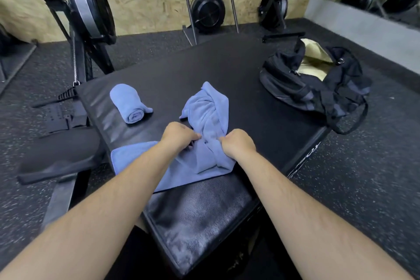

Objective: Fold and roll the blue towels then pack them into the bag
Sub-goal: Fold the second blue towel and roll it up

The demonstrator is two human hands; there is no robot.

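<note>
A crumpled blue towel (209, 116) lies in the middle of the black padded box (227, 68). My left hand (179, 135) and my right hand (238, 144) both pinch its near part, close together. Under them a second blue towel (129, 154) lies flat at the box's left edge, partly hidden by my forearms. A rolled blue towel (130, 103) rests further left on the box. The black bag (318, 84) sits at the box's far right corner, its mouth open and its pale lining showing.
Rowing machines (88, 7) stand upright against the chipboard wall behind the box. A black rower seat and rail (59, 120) lie on the speckled rubber floor to the left. A bag strap (354, 125) hangs over the box's right edge.
</note>
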